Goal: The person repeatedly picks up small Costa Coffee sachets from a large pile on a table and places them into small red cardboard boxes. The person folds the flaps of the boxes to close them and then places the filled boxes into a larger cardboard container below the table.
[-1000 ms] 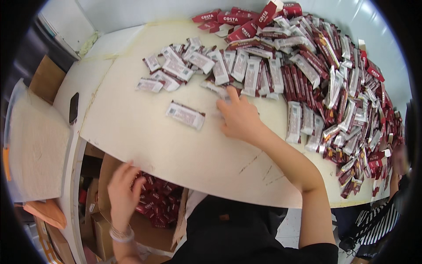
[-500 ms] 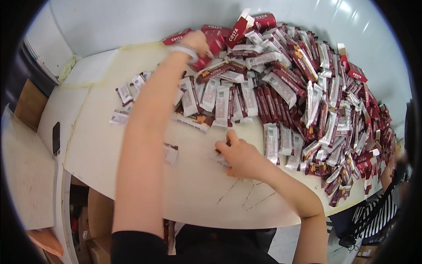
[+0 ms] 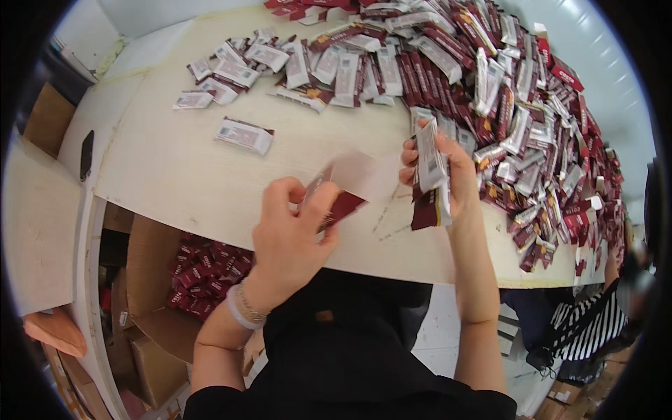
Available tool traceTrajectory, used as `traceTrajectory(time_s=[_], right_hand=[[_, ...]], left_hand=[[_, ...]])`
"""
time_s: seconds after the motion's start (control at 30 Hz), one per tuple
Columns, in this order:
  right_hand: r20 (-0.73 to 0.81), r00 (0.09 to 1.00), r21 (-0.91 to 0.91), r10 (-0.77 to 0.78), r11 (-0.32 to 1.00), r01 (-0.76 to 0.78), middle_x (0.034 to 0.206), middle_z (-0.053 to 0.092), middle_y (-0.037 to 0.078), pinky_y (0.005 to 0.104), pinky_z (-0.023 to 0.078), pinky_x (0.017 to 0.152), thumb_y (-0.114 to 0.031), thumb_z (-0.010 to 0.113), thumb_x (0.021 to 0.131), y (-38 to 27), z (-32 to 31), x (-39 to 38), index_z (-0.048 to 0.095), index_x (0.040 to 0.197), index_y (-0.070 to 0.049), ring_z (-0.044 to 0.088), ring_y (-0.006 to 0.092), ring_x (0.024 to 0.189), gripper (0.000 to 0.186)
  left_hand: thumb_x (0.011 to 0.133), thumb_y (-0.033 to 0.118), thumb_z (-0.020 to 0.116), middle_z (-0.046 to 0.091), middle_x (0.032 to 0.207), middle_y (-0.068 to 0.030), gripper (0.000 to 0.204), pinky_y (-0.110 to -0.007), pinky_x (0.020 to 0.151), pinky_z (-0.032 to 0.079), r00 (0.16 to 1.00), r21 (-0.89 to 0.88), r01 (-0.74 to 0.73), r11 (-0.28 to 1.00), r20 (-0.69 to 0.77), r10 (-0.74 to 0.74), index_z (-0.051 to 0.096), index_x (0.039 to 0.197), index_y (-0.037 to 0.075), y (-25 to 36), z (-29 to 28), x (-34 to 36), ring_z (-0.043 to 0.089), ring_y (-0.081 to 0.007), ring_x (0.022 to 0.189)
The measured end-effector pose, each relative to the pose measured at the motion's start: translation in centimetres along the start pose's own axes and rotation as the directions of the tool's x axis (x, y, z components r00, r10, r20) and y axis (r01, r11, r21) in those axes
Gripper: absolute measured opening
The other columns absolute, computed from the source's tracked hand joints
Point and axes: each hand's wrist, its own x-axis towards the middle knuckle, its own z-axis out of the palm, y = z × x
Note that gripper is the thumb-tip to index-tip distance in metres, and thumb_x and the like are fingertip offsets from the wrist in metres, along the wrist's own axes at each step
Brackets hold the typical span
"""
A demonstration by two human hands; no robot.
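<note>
Above the table's near part, my left hand (image 3: 283, 231) grips a small dark red carton (image 3: 344, 208) between thumb and fingers. The carton's raised end shows a pale, motion-blurred inside. To the right of it, my right hand (image 3: 458, 175) is closed around slim wrapped packets (image 3: 430, 164). Silver shows on the upper one and dark red on the lower; how many there are I cannot tell. One silver-and-maroon packet (image 3: 245, 136) lies apart on the white table (image 3: 168, 154), beyond my left hand. More loose packets (image 3: 234, 72) lie behind it.
A large heap of the same packets (image 3: 504, 105) covers the far and right side, with red cartons (image 3: 322, 12) at the back. Below the table edge, a cardboard box (image 3: 150, 269) holds several red cartons. A black flat device (image 3: 87, 155) lies left. A person in stripes (image 3: 595, 325) stands right.
My left hand has come back from the far cartons, bringing a red one close. My right hand has lifted packets off the table. The view has tilted toward my body.
</note>
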Motion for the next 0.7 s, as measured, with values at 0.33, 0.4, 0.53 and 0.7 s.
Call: traceTrajectory(time_s=[0.33,0.4,0.53,0.7], right_hand=[[-0.141,0.948,0.216,-0.285,0.925,0.311,0.083,0.062,0.013,0.047,0.059,0.072,-0.012,0.061,0.093,1.2,-1.1,-5.8,0.049,0.103,-0.006,0.065,0.0313,0.077,0.016],[-0.229,0.886,0.157,-0.403,0.883,0.442,0.084,0.06,0.01,0.0458,0.057,0.073,-0.008,0.06,0.093,1.4,-1.4,-5.9,0.048,0.104,-0.006,0.063,0.0277,0.077,0.017],[-0.29,0.763,0.019,-0.577,0.794,0.608,0.096,0.056,0.005,0.0424,0.055,0.077,0.001,0.057,0.091,2.5,-1.1,-6.1,0.046,0.107,-0.007,0.06,0.0196,0.085,0.021],[-0.303,0.74,0.09,-0.601,0.755,0.65,0.097,0.056,0.006,0.0403,0.054,0.08,0.001,0.055,0.092,3.5,-0.2,-6.1,0.046,0.109,-0.006,0.06,0.0198,0.088,0.021]], left_hand=[[0.07,-0.001,0.066,0.039,0.137,-0.0337,0.052,-0.044,0.089,0.048,0.828,0.204,-0.31,0.929,0.537,0.159,0.052,0.12,0.008,-2.1,4.0,4.1,0.053,-0.0437,0.113],[0.07,0.005,0.069,0.045,0.132,-0.0324,0.063,-0.044,0.087,0.049,0.677,0.126,-0.165,0.978,0.736,0.02,0.048,0.13,0.009,0.0,1.8,5.4,0.058,-0.0422,0.106],[0.064,0.021,0.079,0.053,0.121,-0.0283,0.086,-0.042,0.083,0.05,0.478,0.114,-0.136,0.984,0.878,-0.035,0.039,0.138,0.004,0.5,0.0,7.4,0.061,-0.0408,0.096],[0.06,0.029,0.084,0.056,0.114,-0.0251,0.095,-0.04,0.083,0.05,0.741,0.002,0.089,0.996,0.668,-0.067,0.037,0.137,-0.002,-3.8,3.2,3.3,0.06,-0.0392,0.096]])
